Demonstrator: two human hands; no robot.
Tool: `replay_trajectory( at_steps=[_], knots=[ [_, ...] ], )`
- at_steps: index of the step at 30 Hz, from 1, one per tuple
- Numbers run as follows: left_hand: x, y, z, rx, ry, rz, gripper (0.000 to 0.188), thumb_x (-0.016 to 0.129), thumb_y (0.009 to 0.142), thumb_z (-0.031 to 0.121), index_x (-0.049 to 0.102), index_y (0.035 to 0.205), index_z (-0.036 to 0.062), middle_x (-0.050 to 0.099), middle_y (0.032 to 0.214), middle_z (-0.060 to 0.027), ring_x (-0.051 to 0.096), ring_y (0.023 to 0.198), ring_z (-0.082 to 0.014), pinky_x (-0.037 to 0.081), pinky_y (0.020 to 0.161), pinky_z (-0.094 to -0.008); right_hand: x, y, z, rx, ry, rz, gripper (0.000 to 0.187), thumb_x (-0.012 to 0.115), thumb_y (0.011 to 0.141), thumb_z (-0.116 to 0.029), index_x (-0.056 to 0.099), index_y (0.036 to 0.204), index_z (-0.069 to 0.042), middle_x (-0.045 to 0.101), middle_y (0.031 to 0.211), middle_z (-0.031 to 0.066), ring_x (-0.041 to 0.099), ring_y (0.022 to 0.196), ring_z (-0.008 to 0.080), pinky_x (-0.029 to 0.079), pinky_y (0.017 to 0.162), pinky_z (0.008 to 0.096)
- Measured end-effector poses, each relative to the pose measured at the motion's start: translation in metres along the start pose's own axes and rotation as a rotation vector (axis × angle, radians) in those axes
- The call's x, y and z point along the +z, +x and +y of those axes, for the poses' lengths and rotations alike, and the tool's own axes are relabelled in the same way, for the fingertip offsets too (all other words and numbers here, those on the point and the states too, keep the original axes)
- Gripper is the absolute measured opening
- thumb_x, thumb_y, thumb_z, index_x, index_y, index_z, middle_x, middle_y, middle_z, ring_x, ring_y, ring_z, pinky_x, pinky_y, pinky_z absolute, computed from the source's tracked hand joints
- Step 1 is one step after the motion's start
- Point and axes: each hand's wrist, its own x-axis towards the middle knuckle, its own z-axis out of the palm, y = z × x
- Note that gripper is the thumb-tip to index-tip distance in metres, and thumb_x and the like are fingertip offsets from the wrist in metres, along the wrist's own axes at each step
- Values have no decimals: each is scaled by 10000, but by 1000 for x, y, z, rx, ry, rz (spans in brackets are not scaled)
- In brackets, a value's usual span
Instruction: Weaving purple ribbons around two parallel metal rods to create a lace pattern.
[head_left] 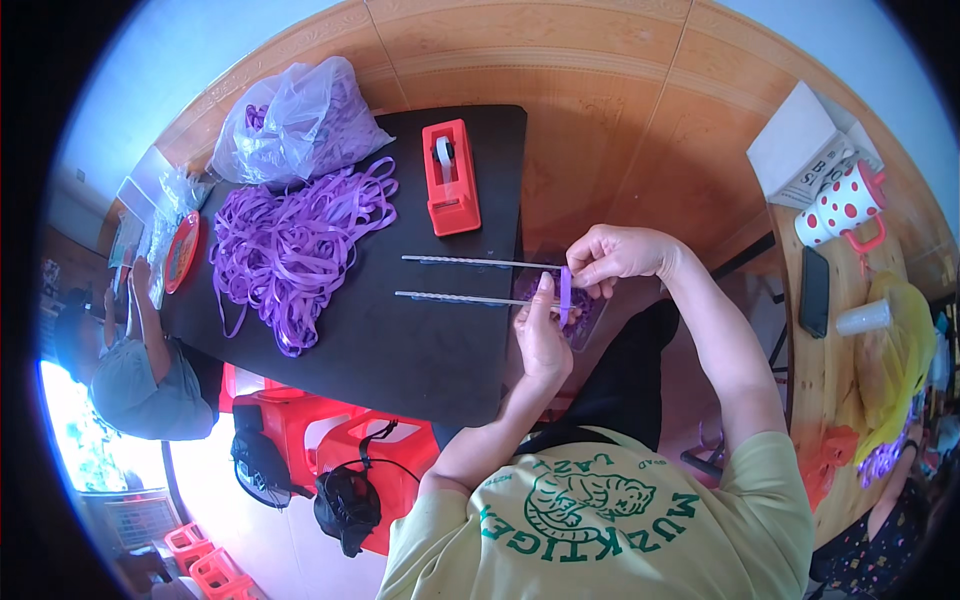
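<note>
Left of the red tape dispenser, heap of purple ribbon; on its near side, two twisted metal rods side by side; past its right, left hand with thumb up by the purple strip crossing the rods, finger hold partly hidden, can't tell from here. Right hand, furthest right of the dispenser, pinches the strip's upper part; looks like strip-winding across the rods; next move probably calls for steady rods, snug strip.
</note>
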Motion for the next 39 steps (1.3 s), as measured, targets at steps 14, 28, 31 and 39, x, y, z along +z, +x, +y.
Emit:
replay_trajectory(
  at_steps=[14,28,31,39],
  knots=[
    [-4,2,-3,-1,-1,-11,280,615,879,296,628,749,49,580,665,-46,546,615,-140,450,605,-294,0,2,-4,40,-5,-10,136,595,868,-116,604,757,-38,614,668,33,588,577,86,477,533,209],
    [-6,8,-15,72,-38,32,141,608,855,98,634,733,33,610,681,-41,550,544,-118,468,542,-254,-1,2,0,-2,-31,-20,130,610,858,-121,609,767,-28,614,663,28,583,568,80,473,524,207],
    [-7,8,-16,75,-15,30,148,600,859,95,633,731,29,611,681,-42,554,550,-115,472,547,-253,-2,-5,-1,8,-74,0,119,623,853,-129,626,800,-23,621,671,26,581,568,76,470,523,202],
    [-5,7,-13,74,2,26,155,589,866,97,630,736,22,612,679,-43,545,545,-111,468,549,-242,2,0,25,-28,69,48,33,630,839,-69,636,860,-43,619,696,-11,577,608,47,469,543,189]
  ],
)
